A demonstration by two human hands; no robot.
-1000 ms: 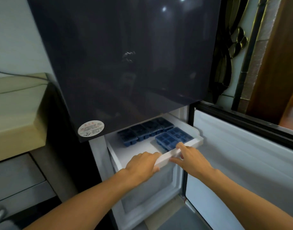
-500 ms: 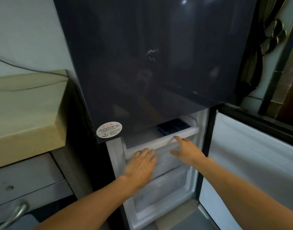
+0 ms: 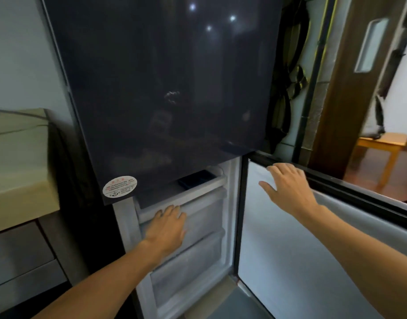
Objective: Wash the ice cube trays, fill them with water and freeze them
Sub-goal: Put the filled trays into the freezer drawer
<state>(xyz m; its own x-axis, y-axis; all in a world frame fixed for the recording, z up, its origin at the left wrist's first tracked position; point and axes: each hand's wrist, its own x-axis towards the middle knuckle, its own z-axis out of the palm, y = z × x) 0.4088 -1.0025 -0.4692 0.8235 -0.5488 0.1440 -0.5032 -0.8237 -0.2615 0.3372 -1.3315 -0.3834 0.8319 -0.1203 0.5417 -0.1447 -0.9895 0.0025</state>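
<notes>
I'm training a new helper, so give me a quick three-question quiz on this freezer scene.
1. Fill in: the tray in the top drawer is coloured ____.
2. True or false: the door stands open.
3. The left hand lies flat on: A the drawer fronts, B the door, C the tray.

Key: 1 blue; 2 true; 3 A.
</notes>
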